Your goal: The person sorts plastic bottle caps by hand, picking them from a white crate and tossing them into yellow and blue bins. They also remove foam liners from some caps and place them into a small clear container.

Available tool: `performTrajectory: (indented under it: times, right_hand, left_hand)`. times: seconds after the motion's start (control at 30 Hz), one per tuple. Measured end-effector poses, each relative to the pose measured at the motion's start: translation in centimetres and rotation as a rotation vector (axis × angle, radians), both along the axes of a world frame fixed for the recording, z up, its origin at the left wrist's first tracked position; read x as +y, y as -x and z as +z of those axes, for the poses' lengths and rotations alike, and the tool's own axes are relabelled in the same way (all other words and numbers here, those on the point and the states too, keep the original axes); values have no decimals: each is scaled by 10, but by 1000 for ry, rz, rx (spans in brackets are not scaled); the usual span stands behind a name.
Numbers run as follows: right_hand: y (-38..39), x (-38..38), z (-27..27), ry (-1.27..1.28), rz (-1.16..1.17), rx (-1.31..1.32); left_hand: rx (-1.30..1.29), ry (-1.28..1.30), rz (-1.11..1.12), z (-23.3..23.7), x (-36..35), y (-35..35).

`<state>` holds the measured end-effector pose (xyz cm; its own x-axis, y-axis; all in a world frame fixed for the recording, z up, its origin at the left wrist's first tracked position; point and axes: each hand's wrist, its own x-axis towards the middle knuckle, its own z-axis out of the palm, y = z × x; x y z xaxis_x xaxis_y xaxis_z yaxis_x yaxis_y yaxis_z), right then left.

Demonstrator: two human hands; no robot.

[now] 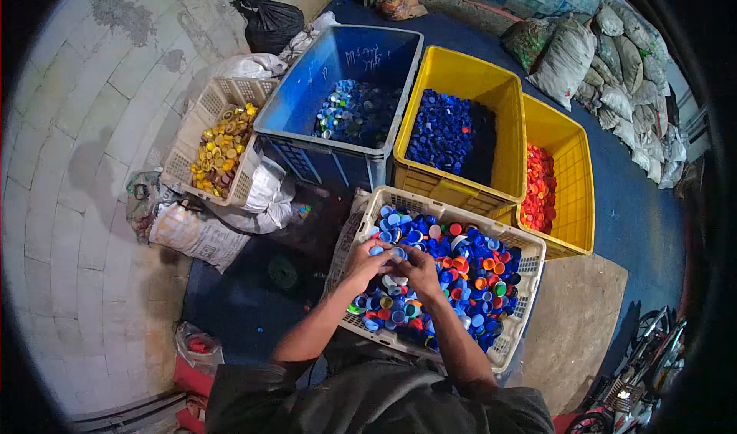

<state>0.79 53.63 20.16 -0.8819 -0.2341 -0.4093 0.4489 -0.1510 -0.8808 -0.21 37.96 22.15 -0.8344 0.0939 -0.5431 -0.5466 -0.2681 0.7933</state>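
Both hands are over a cream perforated crate (535,280) filled with mixed plastic bottle caps (480,280) in blue, red, orange, white and green. My left hand (362,265) is closed on a light blue bottle cap (376,250) at the crate's left side. Close beside it, my right hand (422,273) pinches another light blue cap, its fingertips nearly meeting those of the left. Parts of the fingers hide one another. Loose caps lie directly beneath both hands.
Behind the crate stand a blue bin (307,73) of light caps, a yellow bin (468,65) of dark blue caps and another yellow bin (572,180) of red caps. A cream basket (180,154) holds yellow caps. Stuffed sacks (564,61) and a bicycle (641,365) are at right.
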Motion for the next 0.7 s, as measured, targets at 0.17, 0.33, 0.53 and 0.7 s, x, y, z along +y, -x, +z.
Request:
performTrajectory:
  times: [0.17, 0.33, 0.53, 0.7]
  right_hand:
    - [30, -2, 5, 12, -76, -41]
    - [118, -31, 13, 9, -14, 29]
    - [213, -61, 79, 386, -86, 127]
    - [213, -25, 59, 481, -128, 179]
  left_hand:
    - [-111, -396, 104, -4, -28, 33]
    - [-56, -557, 98, 6, -58, 116]
    - [277, -710, 210, 58, -96, 227]
    - [334, -639, 401, 31, -119, 244]
